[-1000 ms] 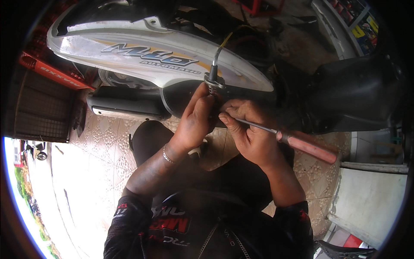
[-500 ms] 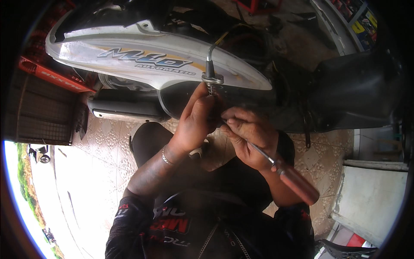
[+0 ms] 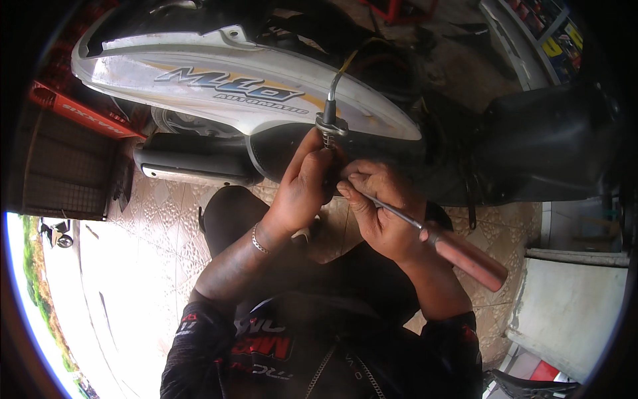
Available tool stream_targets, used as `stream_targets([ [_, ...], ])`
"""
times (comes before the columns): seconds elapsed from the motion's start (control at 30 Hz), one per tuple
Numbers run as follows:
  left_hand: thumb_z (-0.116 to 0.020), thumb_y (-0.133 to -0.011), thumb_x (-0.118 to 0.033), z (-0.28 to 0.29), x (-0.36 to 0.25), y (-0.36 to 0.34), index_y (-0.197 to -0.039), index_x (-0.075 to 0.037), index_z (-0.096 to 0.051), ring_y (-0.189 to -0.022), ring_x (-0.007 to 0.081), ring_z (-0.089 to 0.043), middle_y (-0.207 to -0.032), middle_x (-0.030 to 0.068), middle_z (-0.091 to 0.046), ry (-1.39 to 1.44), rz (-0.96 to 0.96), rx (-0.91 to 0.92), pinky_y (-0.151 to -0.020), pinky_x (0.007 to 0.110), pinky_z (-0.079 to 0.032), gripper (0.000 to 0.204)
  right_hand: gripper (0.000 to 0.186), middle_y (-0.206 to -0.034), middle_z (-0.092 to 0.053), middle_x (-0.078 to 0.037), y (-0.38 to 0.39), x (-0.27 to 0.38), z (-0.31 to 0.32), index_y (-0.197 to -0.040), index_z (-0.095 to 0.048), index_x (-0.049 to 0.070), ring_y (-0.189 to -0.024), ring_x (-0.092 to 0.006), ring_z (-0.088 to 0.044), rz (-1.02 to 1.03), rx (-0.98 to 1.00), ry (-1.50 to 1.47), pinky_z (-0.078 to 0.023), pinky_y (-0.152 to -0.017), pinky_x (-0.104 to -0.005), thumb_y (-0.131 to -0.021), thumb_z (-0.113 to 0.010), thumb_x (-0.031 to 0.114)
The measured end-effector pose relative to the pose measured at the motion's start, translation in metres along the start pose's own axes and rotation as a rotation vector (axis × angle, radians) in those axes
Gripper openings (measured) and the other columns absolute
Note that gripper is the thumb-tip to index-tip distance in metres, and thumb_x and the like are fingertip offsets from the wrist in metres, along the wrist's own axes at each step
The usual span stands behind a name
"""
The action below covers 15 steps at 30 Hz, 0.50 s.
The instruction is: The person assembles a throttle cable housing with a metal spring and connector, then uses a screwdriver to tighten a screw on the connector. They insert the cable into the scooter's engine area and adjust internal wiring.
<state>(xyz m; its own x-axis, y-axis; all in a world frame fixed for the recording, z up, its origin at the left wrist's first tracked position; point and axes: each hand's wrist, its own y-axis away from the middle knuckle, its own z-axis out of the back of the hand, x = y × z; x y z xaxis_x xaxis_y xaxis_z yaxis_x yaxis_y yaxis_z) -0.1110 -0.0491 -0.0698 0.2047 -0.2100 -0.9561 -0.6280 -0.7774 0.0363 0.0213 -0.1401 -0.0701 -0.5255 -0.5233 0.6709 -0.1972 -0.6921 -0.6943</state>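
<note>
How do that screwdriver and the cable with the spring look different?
Color: the screwdriver has a reddish handle; the cable has a black sleeve and a yellow stretch further up.
Shape: the screwdriver is straight, while the cable bends above its sleeve.
Pose: the screwdriver slants across the right hand; the cable's end, with its spring, runs nearly upright in the picture at the left hand.
Both show slim metal parts.

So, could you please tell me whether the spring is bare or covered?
The spring is partly bare: its coils show between the metal cap and the left hand; anything lower is hidden.
</note>
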Motion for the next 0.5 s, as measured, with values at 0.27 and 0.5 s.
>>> stream_targets([
  [0.27, -0.037, -0.103, -0.017, -0.008, -0.002, 0.002, -0.12, -0.009, -0.053, -0.059, 0.0013, -0.041, -0.08, -0.0055, -0.051, 0.006, 0.114, -0.092, -0.049, 0.018, -0.031, 0.024, 0.009, -0.094, -0.07, -0.008, -0.017, -0.004, 0.016, -0.095, -0.06, -0.001, -0.086, -0.0071, -0.064, -0.273, 0.199, -0.176, -0.052, -0.075, -0.0225, -0.097, -0.068, 0.004],
  [0.5, -0.037, -0.103, -0.017, -0.005, 0.006, -0.002, -0.122, -0.012, -0.053, -0.06, 0.0011, -0.041, -0.079, -0.0057, -0.05, -0.058, 0.081, -0.027, -0.048, 0.018, -0.031, 0.025, 0.009, -0.095, -0.067, -0.006, -0.017, -0.015, 0.023, -0.098, -0.058, -0.001, -0.088, -0.0057, -0.061, -0.37, 0.268, -0.199, -0.051, -0.078, -0.0223, -0.099, -0.065, 0.005],
])
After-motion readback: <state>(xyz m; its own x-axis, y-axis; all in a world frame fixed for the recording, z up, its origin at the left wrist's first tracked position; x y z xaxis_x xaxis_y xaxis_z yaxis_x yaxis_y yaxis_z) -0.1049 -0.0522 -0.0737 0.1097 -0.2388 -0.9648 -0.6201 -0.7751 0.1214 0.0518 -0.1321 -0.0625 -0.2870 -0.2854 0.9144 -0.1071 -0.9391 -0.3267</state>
